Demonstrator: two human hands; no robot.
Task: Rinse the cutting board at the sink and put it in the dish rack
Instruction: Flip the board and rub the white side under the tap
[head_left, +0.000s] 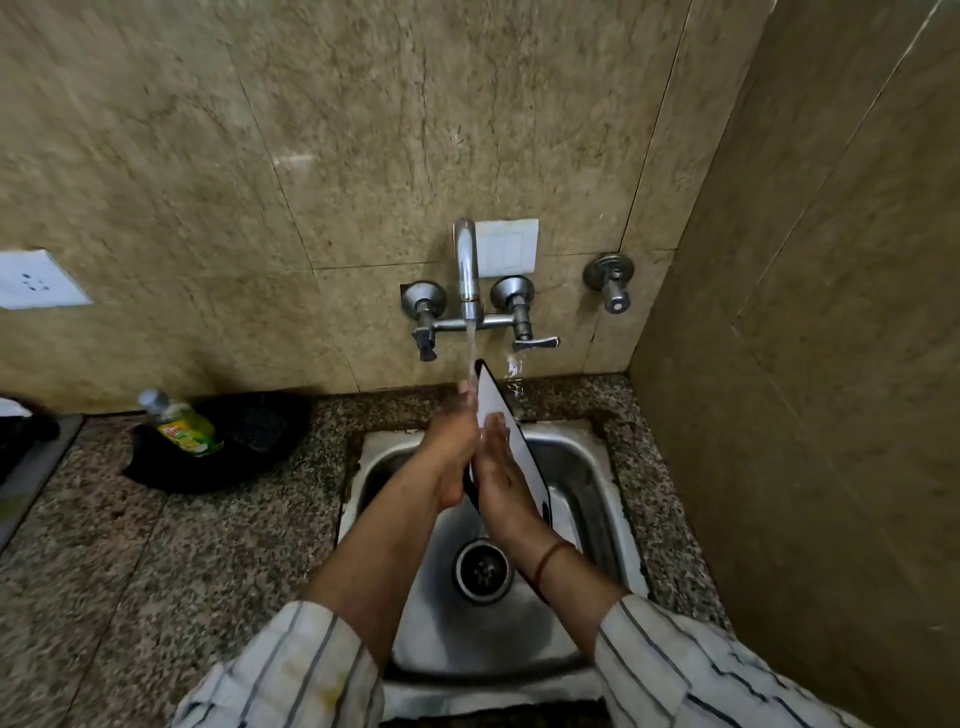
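A white cutting board (493, 402) with a black rim stands on edge over the steel sink (587, 467), tilted with its top toward the wall. Water (471, 348) runs from the chrome faucet (466, 270) onto the board's top corner. My left hand (449, 449) lies along the board's left side, its fingertips reaching up into the stream. My right hand (498, 467) presses flat against the white face with straight fingers. The board is held between the two hands, and its lower part is hidden behind them.
The drain (482, 570) sits below the hands. A green dish soap bottle (182, 423) lies on a black cloth (254, 431) on the granite counter (156, 545) to the left. Two tap handles (530, 340) flank the spout. A tiled side wall (805, 389) closes in on the right.
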